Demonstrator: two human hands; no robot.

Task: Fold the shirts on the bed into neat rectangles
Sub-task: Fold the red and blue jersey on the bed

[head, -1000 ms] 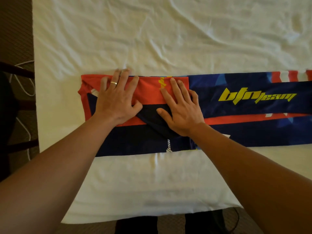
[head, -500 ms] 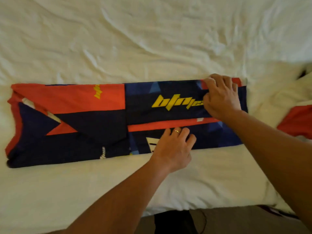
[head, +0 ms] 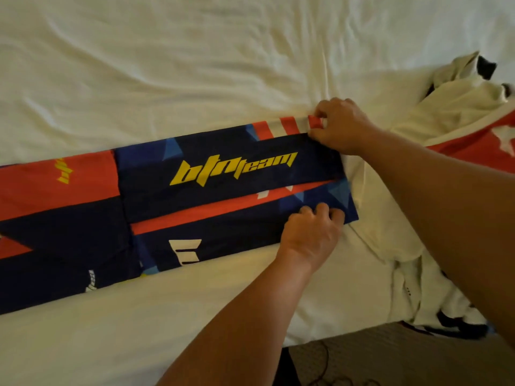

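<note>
A navy and red shirt (head: 178, 207) with a yellow "btn team" logo lies across the white bed sheet (head: 167, 65), folded lengthwise into a long strip. My right hand (head: 338, 125) pinches the far corner of the strip's right end at the red-and-white stripes. My left hand (head: 310, 232) grips the near corner of that same end, fingers curled over the hem. A second shirt (head: 451, 112), cream with red and dark parts, lies crumpled at the right, partly hidden under my right forearm.
The bed's near edge runs along the lower right, with brown carpet (head: 404, 358) and a dark cable (head: 323, 366) on the floor below. Wrinkled sheet fills the far side of the bed.
Both hands left the strip's left end and moved to its right end. The right hand now pinches the far corner, and the left hand has slid from mid-strip to the near corner.
</note>
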